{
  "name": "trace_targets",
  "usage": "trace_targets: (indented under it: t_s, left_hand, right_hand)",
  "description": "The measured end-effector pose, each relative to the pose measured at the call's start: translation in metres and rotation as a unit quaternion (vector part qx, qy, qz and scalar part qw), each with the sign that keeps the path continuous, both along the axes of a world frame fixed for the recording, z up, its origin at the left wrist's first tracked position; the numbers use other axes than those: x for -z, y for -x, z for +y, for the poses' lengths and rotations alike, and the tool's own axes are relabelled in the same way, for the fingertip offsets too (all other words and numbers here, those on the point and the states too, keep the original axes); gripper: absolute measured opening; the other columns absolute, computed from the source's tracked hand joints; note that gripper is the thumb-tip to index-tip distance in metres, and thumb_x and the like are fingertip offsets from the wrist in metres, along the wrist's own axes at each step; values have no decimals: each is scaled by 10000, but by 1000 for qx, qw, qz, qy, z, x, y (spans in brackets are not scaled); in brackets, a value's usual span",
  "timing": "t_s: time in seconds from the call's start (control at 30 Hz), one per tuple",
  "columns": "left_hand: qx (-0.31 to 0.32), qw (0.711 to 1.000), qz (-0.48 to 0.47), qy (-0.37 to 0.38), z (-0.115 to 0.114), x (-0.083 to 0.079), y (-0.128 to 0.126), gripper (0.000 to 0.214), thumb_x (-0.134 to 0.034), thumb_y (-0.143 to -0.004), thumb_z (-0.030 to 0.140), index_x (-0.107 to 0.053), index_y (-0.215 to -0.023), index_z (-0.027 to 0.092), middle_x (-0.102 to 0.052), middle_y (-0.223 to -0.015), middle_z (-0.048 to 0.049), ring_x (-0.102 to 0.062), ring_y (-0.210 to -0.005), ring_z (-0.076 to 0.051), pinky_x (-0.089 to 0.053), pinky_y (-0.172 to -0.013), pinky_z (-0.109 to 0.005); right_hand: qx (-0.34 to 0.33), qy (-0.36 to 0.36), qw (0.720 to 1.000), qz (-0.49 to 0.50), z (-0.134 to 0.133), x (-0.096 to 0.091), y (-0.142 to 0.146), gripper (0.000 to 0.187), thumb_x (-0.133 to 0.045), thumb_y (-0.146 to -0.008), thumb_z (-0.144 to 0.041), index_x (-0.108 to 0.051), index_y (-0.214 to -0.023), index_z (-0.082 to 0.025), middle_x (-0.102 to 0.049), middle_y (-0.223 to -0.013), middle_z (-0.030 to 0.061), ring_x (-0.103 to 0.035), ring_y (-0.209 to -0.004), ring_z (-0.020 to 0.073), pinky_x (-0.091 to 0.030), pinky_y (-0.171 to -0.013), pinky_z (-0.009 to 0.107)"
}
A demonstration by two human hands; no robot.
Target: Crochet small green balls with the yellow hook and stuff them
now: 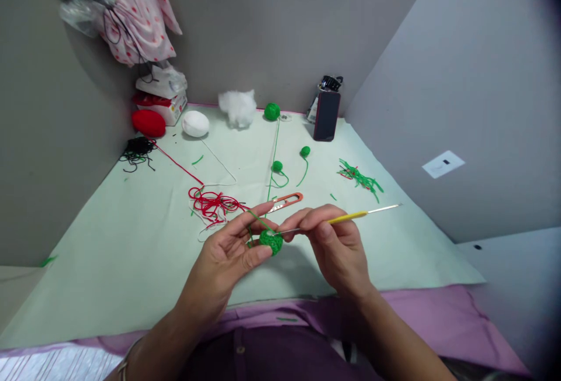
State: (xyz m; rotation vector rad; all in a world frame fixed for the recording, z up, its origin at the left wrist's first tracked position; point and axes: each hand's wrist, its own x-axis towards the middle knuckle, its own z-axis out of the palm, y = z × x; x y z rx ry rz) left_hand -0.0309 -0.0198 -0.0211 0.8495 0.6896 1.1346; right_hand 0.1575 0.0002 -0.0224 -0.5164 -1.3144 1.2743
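Note:
My left hand (pixel 232 246) pinches a small green crocheted piece (pixel 272 241) between thumb and fingers, with the green yarn strand running over its index finger. My right hand (pixel 333 241) grips a crochet hook with a yellow handle (pixel 350 216); the hook's metal tip pokes into the green piece. The working yarn leads back across the pale green mat (pixel 131 241) to a green yarn ball (pixel 272 111) near the wall.
On the mat lie orange thread snips (pixel 287 200), a red yarn tangle (pixel 213 203), two small green crocheted bits (pixel 277 166) (pixel 305 151), green scraps (pixel 359 177), black yarn (pixel 138 150), red (pixel 149 123) and white (pixel 195 124) balls, stuffing (pixel 238 106), a phone (pixel 326 115).

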Motion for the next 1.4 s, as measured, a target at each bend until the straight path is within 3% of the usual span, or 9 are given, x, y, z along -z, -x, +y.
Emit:
trace_targets:
  t_s: [0.13, 0.37, 0.67, 0.9, 1.0, 1.13, 1.2, 1.27, 1.4]
  left_hand:
    - [8, 1000, 2, -3, 0, 4, 1, 449, -807, -883, 191, -752, -1291, 371, -768, -1089, -3, -723, -1051, -144, -549, -932, -203]
    - [4, 1000, 12, -22, 2, 2, 2, 388, -818, -869, 191, -792, -1215, 366, -758, -1026, 8, -719, -1030, -132, -565, -909, -183]
    - [-23, 995, 95, -23, 3, 1, 6, 404, -835, -840, 200, -798, -1207, 366, -747, -1036, -2, -721, -941, -137, -602, -801, -183]
    - [-68, 970, 206, -113, 2, -2, 7, 409, -798, -851, 181, -805, -1207, 382, -757, -1015, -7, -723, -971, -164, -594, -987, -287]
    - [-82, 966, 216, -118, 2, 0, 6, 426, -791, -853, 180, -795, -1228, 382, -756, -1014, -5, -721, -945, -152, -608, -916, -243]
    - [-109, 969, 203, -92, 3, 3, 1, 439, -815, -832, 213, -787, -1247, 353, -758, -1037, -12, -722, -951, -151, -615, -829, -197]
    - [-128, 970, 192, -78, 2, 3, -2, 394, -835, -815, 231, -810, -1198, 324, -765, -1102, -19, -724, -995, -157, -607, -902, -217]
    - [-138, 975, 167, -45, 0, 3, -6, 364, -869, -783, 263, -824, -1143, 285, -762, -1179, -35, -733, -1019, -175, -613, -921, -243]
    - [-124, 987, 102, 14, -5, 1, -9, 490, -911, -745, 267, -782, -1217, 281, -785, -1088, -22, -749, -986, -167, -615, -859, -209]
  right_hand:
    - [4, -28, 1000, -12, 3, 2, 0, 175, -608, -1047, -306, -775, -1064, -258, -807, -1050, 44, -709, -891, 158, -572, -800, 313]
    - [-43, -11, 999, 1, 8, -1, -4, 189, -580, -1062, -325, -759, -1057, -264, -807, -1005, 18, -712, -872, 135, -572, -817, 290]
    - [-4, -103, 983, -154, 6, -15, -15, 189, -585, -1056, -260, -768, -1095, -237, -788, -1029, 56, -737, -982, 184, -585, -890, 362]
    - [-10, -201, 949, -243, 9, -26, -18, 189, -559, -1064, -244, -735, -1053, -180, -789, -942, 84, -748, -924, 185, -614, -829, 361]
    - [51, -293, 907, -299, 6, -27, -13, 192, -529, -1069, -206, -712, -1031, -164, -790, -943, 95, -747, -900, 176, -624, -776, 323]
    - [170, -439, 777, -419, -4, -25, -4, 130, -586, -1021, -132, -715, -1009, -143, -805, -968, 123, -754, -873, 181, -634, -720, 281]
    - [201, -457, 745, -443, -8, -21, 0, 128, -610, -998, -112, -728, -1008, -159, -810, -993, 123, -763, -918, 194, -651, -767, 300]
    - [210, -431, 759, -440, -11, -14, 1, 155, -631, -977, -103, -743, -1013, -203, -813, -1033, 102, -767, -963, 202, -661, -824, 330]
    - [182, -345, 853, -346, -11, 1, 3, 182, -668, -970, -174, -770, -1047, -304, -815, -1072, 74, -772, -960, 237, -667, -827, 393]
